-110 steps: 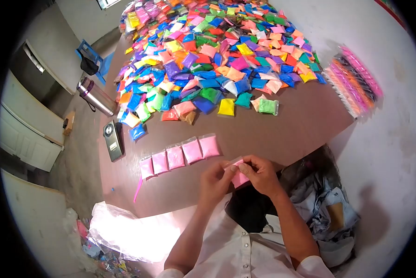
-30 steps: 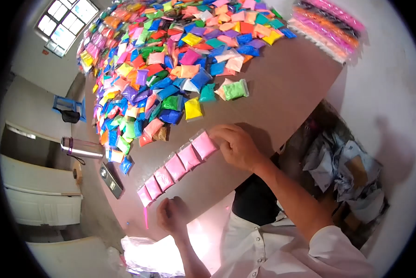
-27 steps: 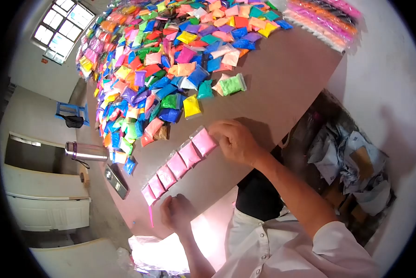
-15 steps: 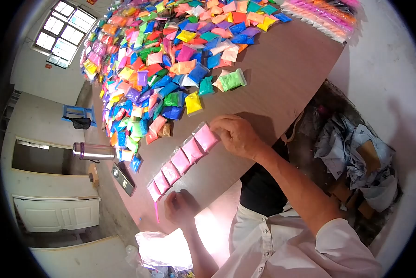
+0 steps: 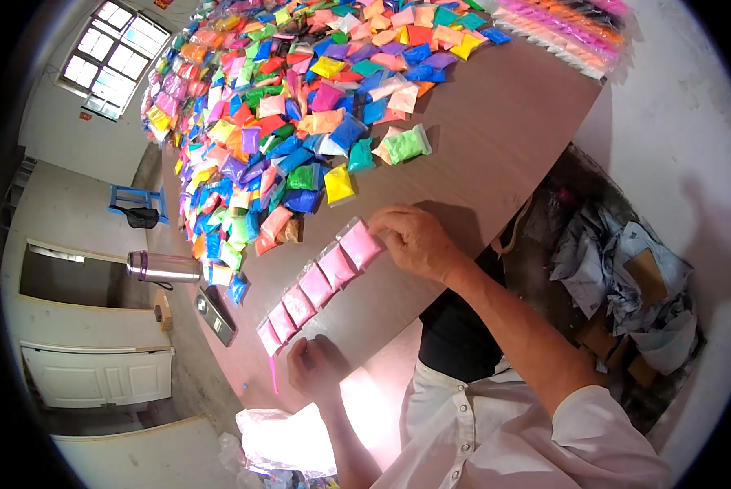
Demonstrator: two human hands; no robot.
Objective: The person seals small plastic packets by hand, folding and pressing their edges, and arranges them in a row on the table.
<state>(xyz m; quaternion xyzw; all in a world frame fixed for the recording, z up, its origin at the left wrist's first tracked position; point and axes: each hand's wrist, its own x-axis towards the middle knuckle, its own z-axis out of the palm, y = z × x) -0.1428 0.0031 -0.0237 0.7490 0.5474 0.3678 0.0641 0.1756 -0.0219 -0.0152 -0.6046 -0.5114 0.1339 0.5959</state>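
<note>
packets are lying in line, right hand resting narrow at one end, left hand curling loosely, grips unclear, light touch probably serving best.

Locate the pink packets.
In the head view, just left of centre, the pink packets lie on the table between the pile and left hand, upper end by the right hand.

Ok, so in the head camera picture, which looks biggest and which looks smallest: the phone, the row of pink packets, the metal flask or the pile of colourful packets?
Largest to smallest, as they look:
1. pile of colourful packets
2. row of pink packets
3. metal flask
4. phone
</note>
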